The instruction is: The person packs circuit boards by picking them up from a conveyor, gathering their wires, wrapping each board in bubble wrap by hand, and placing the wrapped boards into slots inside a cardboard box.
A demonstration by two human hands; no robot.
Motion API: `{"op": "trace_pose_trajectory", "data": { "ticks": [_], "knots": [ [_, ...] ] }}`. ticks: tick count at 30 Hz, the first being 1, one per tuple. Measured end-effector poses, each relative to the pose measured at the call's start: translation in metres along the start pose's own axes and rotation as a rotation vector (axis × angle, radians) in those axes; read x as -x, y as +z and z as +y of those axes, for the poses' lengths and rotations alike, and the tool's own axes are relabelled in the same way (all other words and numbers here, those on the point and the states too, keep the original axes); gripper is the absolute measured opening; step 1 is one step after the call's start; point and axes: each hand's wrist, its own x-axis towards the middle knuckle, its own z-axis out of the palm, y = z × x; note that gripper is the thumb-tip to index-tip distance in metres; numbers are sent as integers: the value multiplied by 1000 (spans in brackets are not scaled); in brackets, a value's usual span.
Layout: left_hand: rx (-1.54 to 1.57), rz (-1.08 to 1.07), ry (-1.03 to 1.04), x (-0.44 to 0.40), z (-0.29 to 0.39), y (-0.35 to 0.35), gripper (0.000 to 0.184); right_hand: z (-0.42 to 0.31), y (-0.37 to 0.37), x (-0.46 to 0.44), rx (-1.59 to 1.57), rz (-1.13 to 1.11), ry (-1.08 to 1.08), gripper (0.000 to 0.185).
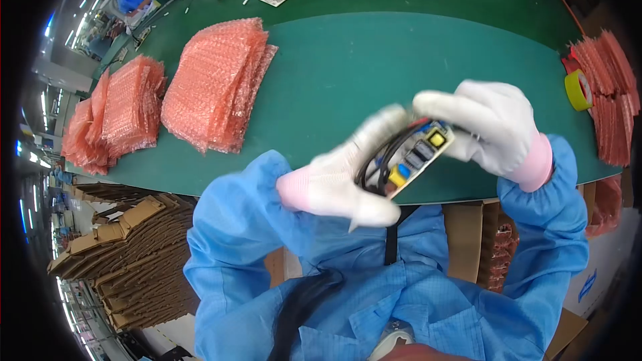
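1. The circuit board is between the hands, above the desk near its 6 o'clock edge.
2. At 2 o'clock from the board, the right hand appears to hold its end, fingers bent close.
3. At 8 o'clock, the left hand cups wide around the other end, thumb well apart; I cannot tell how firmly it touches.
4. Black wires bunch along the board's 9 o'clock side; a loose loop could snag on a glove finger.
5. A weak right-hand hold could drop the board past the desk edge.
6. Bubble-wrap sheets lie at 10 o'clock.
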Motion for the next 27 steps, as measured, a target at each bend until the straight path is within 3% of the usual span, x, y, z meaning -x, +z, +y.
{"op": "trace_pose_trajectory", "data": {
  "ticks": [1,2,5,6,8,9,12,14,16,17,18,19,20,21,22,24,26,27],
  "knots": [
    [-12,203,95,-2,-1,5,103,1,4,0,41,105,22,48],
    [-21,404,191,-6,-3,9,105,-9,1,-2,165,41,106,63],
    [-488,734,557,-41,-32,7,106,-19,44,11,-614,329,390,86],
    [-691,818,568,-45,-27,15,103,-26,73,7,-1035,678,571,80],
    [-938,991,581,-58,-25,30,101,-36,87,-5,-1349,962,728,68],
    [-942,1026,585,-59,-25,32,101,-37,93,-4,-1368,953,724,68],
    [-987,1044,603,-54,-27,21,102,-49,100,-13,-1351,804,682,45],
    [-1074,1049,556,-33,-22,16,106,-46,106,-7,-1253,748,707,43],
    [-952,668,396,6,-5,-4,115,-34,102,10,-1088,700,922,23],
    [-824,657,433,27,8,-23,108,-28,95,16,-1079,788,1014,18],
    [-830,751,458,47,20,-45,88,-22,84,30,-1082,797,1020,17],
    [-764,985,394,61,30,-59,67,-14,81,43,-935,853,1046,18],
    [-901,1144,271,80,34,-87,60,-7,77,57,-915,894,1061,20],
    [-1226,1112,148,106,27,-119,58,0,75,75,-891,881,1025,23],
    [-1279,1009,-8,133,15,-147,57,6,68,96,-912,770,989,36],
    [-1244,823,-204,155,-15,-186,50,9,70,97,-982,902,827,56],
    [-897,997,-256,152,-18,-193,36,20,63,122,-982,783,945,62],
    [-963,1079,-145,145,-7,-182,30,19,59,126,-975,726,1005,65]
  ]
}}
